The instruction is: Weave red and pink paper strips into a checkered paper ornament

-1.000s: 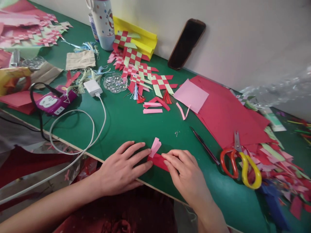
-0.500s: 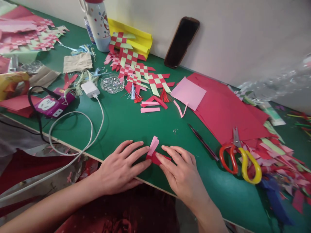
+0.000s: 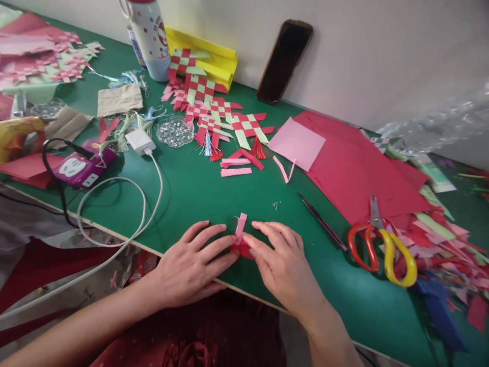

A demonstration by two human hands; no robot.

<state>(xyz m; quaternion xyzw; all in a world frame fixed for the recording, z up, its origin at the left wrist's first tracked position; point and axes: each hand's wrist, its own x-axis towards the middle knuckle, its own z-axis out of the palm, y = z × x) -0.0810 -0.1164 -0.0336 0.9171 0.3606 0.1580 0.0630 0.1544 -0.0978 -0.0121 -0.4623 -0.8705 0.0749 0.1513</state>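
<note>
A short red paper strip [image 3: 244, 250] lies near the table's front edge, with a folded pink paper strip [image 3: 240, 224] standing up from it. My left hand [image 3: 198, 260] rests low on the table, its index finger and thumb holding the left end of the red strip. From the other side, my right hand [image 3: 280, 260] has its index fingertip at the foot of the pink strip and its thumb on the red paper. My fingertips partly cover both strips where they cross. Beyond them lie loose pink strips [image 3: 236, 172] and a bent red strip [image 3: 250, 157].
To the right are a craft knife [image 3: 323, 221], scissors [image 3: 376, 224], red sheets [image 3: 355, 168] and paper scraps. Woven paper fish [image 3: 248, 125] lie at the back near a bottle [image 3: 151, 41] and a phone [image 3: 284, 61]. A white cable [image 3: 160, 178] loops at left.
My right index finger has moved left onto the foot of the pink strip. The pink strip's loose ends now lie closer together. My left hand has barely moved.
</note>
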